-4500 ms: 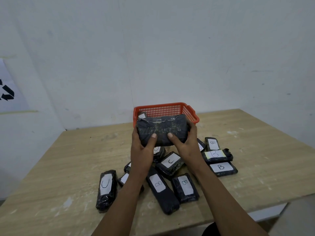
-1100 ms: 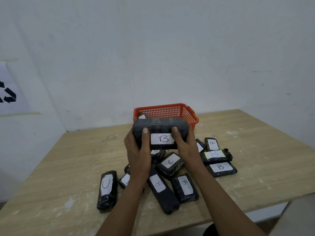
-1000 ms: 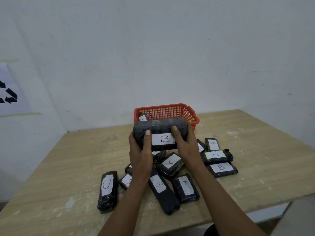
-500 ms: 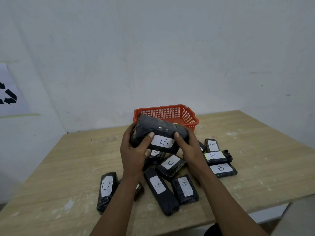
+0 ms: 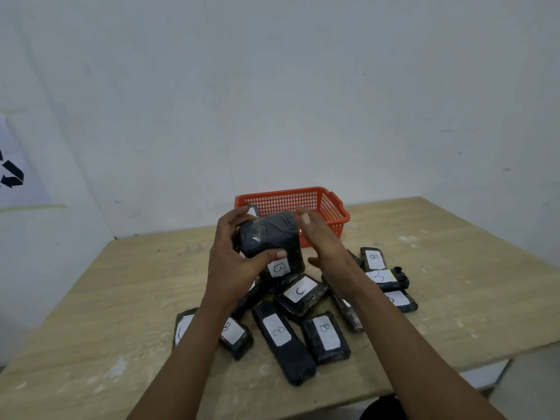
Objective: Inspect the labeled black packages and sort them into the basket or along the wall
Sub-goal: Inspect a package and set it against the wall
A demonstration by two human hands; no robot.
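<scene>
**Left hand holding a B package above the pile**

I am looking down at a pale wooden table (image 5: 91,298) that is sitting in a corner of white walls (image 5: 303,86). On the left wall a white sheet with a black recycling mark (image 5: 13,174) is hanging. An orange mesh basket (image 5: 330,204) is standing at the far edge of the table, close to the back wall.

Going left to right across the pile of black packages: a package with a partly hidden label (image 5: 181,328) is lying nearest the left, half covered by my left forearm. Beside it a B package (image 5: 236,334) is lying, then a long package (image 5: 281,341) running away from me, then a shorter B package (image 5: 325,338). Behind these a C package (image 5: 303,292) is lying tilted. Farther right, three more labelled packages (image 5: 381,277) are lying close together.

My left hand (image 5: 233,262) is gripping the held package (image 5: 269,241) in the air, in front of the basket and above the pile. Its thumb is pressing on the near face and its fingers are curling round the far left edge. The package is standing on end, its long axis running roughly up and down, with the B label (image 5: 278,268) at the lower end, facing me.

My right hand (image 5: 318,237) is hovering just beside the package's right edge, fingers straight and loosely apart, holding nothing.
</scene>
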